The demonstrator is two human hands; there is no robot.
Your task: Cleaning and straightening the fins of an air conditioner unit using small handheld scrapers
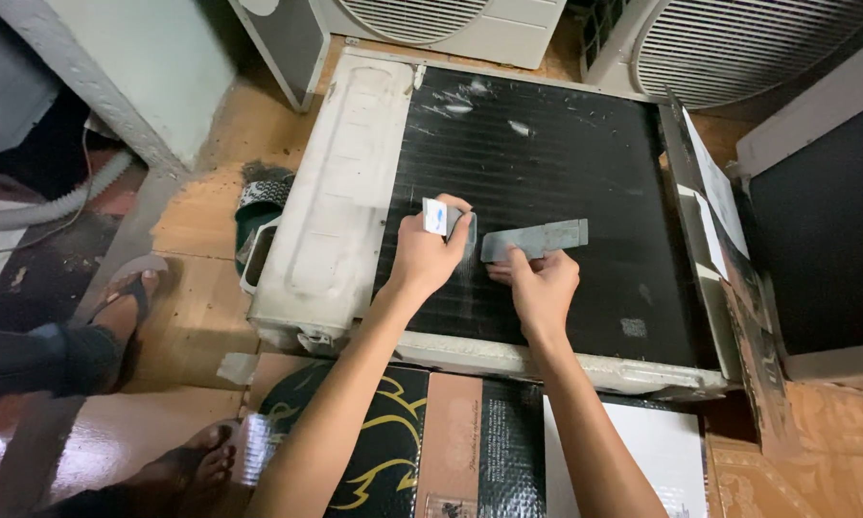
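An air-conditioner outdoor unit (336, 211) lies flat on the floor with its black finned coil (566, 153) facing up. My left hand (430, 254) rests on the coil and grips a small roll of grey tape (441, 219) with a white and blue end. My right hand (539, 286) is just to its right and pinches the near end of a grey strip of tape (537, 238). The strip lies across the fins and runs out to the right. Both forearms reach in from the bottom edge.
Two fan-grille units (738, 48) stand behind the coil, and a dark panel (825, 221) leans at the right. A black and gold cardboard box (393, 441) sits in front. Another person's sandalled feet (129, 302) and a grey hose (48, 206) are at the left.
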